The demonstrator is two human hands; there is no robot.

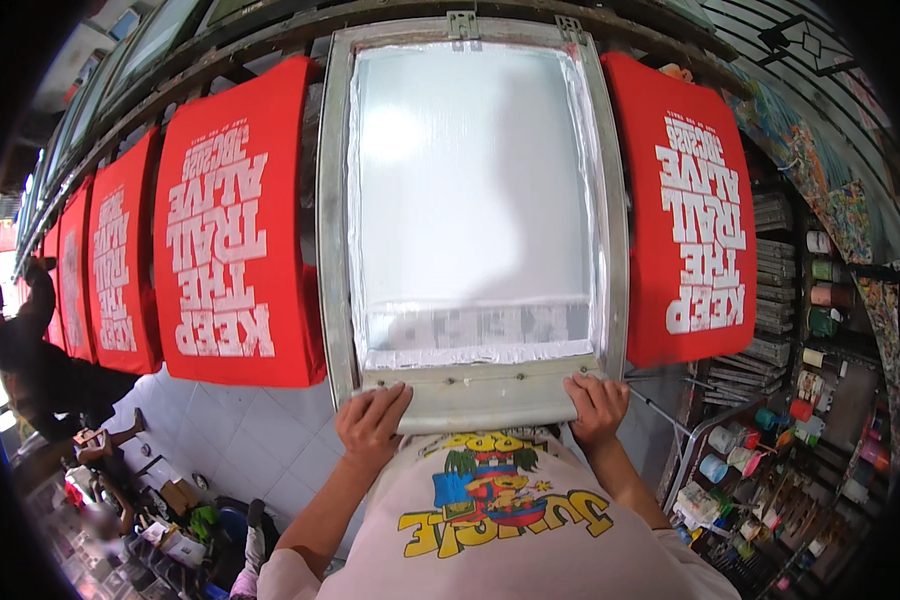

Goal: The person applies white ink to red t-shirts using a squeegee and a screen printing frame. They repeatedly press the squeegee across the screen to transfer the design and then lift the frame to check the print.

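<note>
Left hand and right hand curled closed over the screen frame at its near corners, forearms angled inward

Pale grey tiles cover the floor. Along the right, dark shelving crowded with colourful pots stands near a paint-spattered panel, and a black metal grille spans the upper corner. Bright white light shows at far left.

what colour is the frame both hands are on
The frame is grey, with white along its inner edges; it shows best in the head view.
</note>
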